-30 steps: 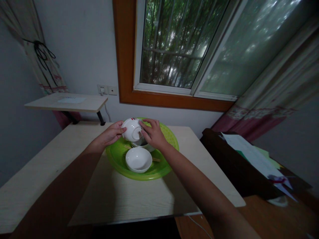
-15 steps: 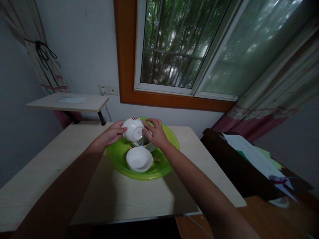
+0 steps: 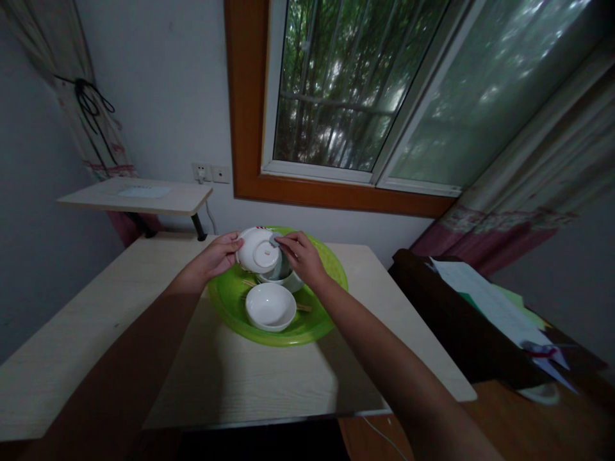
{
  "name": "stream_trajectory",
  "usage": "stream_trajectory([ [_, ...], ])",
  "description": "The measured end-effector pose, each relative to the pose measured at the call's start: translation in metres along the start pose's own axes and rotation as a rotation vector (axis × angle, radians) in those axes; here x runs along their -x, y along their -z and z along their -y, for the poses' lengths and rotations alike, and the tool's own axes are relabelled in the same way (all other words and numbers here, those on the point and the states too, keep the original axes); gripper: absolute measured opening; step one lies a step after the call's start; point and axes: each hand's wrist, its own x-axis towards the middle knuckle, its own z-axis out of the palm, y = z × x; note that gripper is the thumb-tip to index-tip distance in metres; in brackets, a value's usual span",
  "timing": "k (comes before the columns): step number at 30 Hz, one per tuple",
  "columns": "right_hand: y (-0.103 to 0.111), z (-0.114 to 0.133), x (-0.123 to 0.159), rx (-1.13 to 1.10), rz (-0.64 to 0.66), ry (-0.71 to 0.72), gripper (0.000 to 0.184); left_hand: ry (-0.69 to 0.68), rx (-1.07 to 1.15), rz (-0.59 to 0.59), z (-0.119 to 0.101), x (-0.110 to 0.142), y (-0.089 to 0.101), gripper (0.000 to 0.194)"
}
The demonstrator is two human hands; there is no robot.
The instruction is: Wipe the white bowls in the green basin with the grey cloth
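fingers of the left hand (image 3: 218, 255) were clamped on the left rim of a tilted white bowl (image 3: 256, 251), base facing the person; those of the right hand (image 3: 304, 258) were pinched on what looked like a grey cloth (image 3: 280, 266) at its right edge. with one rim gripped, a hard push from the cloth could have twisted the bowl loose onto the lower bowl (image 3: 292, 282) in the green basin (image 3: 332, 262). the held bowl lay between the hands, right of the left fingers.

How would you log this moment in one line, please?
Left hand: holds tilted white bowl | Right hand: holds grey cloth | Green basin: front bowl, rear bowl, chopsticks
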Motion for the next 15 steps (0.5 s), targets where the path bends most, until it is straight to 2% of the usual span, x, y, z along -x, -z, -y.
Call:
stream_trajectory([
  [3,0.001,0.01,0.0,0.033,0.035,0.041,0.029,0.003,-0.013,0.03,-0.001,-0.001,-0.003,0.04],
  [8,0.002,0.021,0.003,0.116,0.301,0.206,0.029,-0.011,-0.031,0.054,-0.001,-0.002,-0.002,0.041],
  [10,0.003,0.024,0.002,0.162,0.359,0.237,0.032,-0.016,-0.03,0.052,-0.001,-0.003,0.0,0.039],
  [12,0.006,0.026,0.001,0.208,0.358,0.246,0.035,-0.02,-0.012,0.057,-0.001,-0.004,0.002,0.038],
  [15,0.009,0.026,-0.002,0.28,0.281,0.2,0.043,-0.03,0.025,0.049,-0.001,-0.005,0.003,0.037],
])
